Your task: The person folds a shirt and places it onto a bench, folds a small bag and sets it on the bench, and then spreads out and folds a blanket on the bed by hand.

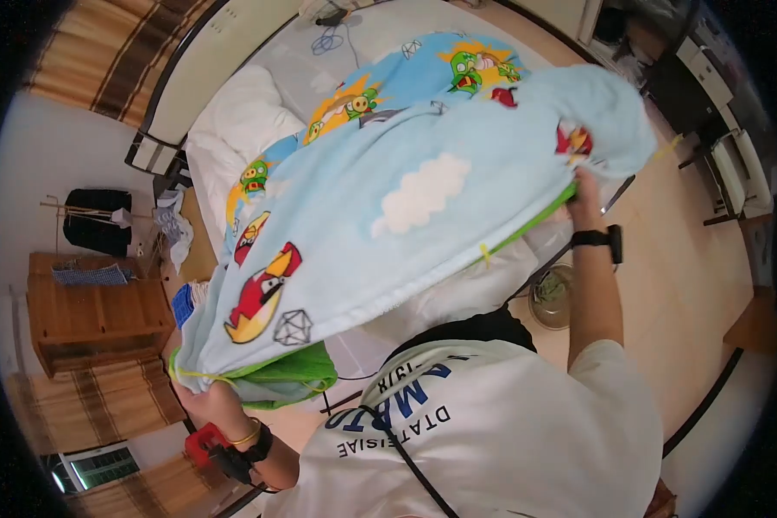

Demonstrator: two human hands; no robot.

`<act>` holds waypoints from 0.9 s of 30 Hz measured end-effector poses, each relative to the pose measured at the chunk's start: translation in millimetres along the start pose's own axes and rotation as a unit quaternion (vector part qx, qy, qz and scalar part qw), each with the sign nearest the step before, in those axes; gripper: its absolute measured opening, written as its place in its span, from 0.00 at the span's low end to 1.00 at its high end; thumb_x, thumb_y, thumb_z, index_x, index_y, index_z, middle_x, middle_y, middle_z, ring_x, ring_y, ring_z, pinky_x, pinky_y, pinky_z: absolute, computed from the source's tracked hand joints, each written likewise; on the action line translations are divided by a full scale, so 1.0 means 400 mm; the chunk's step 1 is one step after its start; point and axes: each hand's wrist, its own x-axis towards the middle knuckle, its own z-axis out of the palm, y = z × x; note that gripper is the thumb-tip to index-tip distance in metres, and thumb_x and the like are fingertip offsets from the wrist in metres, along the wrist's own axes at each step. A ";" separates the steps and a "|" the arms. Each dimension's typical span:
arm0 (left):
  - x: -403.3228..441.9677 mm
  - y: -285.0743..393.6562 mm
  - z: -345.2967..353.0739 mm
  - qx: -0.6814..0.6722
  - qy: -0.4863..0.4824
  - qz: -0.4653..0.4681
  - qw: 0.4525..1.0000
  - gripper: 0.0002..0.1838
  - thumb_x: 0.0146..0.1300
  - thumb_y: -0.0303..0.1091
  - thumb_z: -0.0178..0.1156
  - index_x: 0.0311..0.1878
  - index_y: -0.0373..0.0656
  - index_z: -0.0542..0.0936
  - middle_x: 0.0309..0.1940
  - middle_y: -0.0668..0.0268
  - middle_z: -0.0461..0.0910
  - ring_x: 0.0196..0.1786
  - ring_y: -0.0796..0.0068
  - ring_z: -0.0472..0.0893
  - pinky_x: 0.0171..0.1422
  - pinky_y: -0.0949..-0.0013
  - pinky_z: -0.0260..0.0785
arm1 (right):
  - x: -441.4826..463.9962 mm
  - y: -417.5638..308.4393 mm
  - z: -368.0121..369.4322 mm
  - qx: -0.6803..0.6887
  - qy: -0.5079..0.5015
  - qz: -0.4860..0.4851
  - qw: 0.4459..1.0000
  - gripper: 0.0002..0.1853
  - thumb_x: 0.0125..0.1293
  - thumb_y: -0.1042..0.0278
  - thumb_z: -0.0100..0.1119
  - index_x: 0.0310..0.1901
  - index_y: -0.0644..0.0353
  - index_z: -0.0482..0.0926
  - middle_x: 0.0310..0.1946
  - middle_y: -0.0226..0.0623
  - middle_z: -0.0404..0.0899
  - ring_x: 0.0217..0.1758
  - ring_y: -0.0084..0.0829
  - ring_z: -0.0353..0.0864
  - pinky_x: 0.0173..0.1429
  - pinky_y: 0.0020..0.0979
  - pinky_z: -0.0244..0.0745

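A light blue blanket (345, 250) printed with red birds, green pigs and white clouds is stretched between my two hands over the bed. Its underside is green, and small yellow ties hang at its edge. At the near left corner, my left hand (214, 402) is closed on the edge, its fingers partly hidden by cloth. My right hand (584, 186) grips the same near edge farther to the right, fingers mostly under the fabric. The far part of the blanket lies across the bed, and its right end billows out past the mattress side.
White bedding (242, 116) lies by the headboard (207, 60). A metal bin (551, 298) stands on the floor near my right arm. There is a wooden cabinet (95, 311) at left and a white chair (738, 173) at right. A blue cable (330, 40) rests on the far mattress.
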 end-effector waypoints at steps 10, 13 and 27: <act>-0.033 0.035 0.091 0.086 -0.055 -0.015 0.995 0.23 0.58 0.24 0.66 0.58 0.32 0.76 0.53 0.60 0.81 0.53 0.72 0.79 0.60 0.68 0.70 | -0.168 0.255 -0.096 -0.133 0.193 0.261 0.936 0.13 0.62 0.57 0.58 0.45 0.54 0.77 0.38 0.34 0.78 0.38 0.34 0.78 0.47 0.37 0.77; -0.044 0.011 0.088 0.080 -0.033 -0.034 0.996 0.23 0.58 0.23 0.65 0.58 0.32 0.76 0.54 0.60 0.80 0.53 0.71 0.79 0.61 0.68 0.70 | -0.201 0.178 -0.123 -0.100 0.285 0.199 0.932 0.12 0.62 0.54 0.63 0.40 0.51 0.78 0.31 0.27 0.77 0.35 0.28 0.76 0.42 0.31 0.76; 0.162 0.158 -0.090 0.065 0.091 0.072 0.991 0.25 0.58 0.18 0.58 0.62 0.25 0.73 0.58 0.54 0.78 0.56 0.66 0.78 0.65 0.65 0.69 | -0.048 -0.208 -0.071 0.107 -0.006 -0.062 0.992 0.13 0.73 0.71 0.54 0.55 0.67 0.74 0.47 0.40 0.82 0.47 0.38 0.84 0.53 0.40 0.83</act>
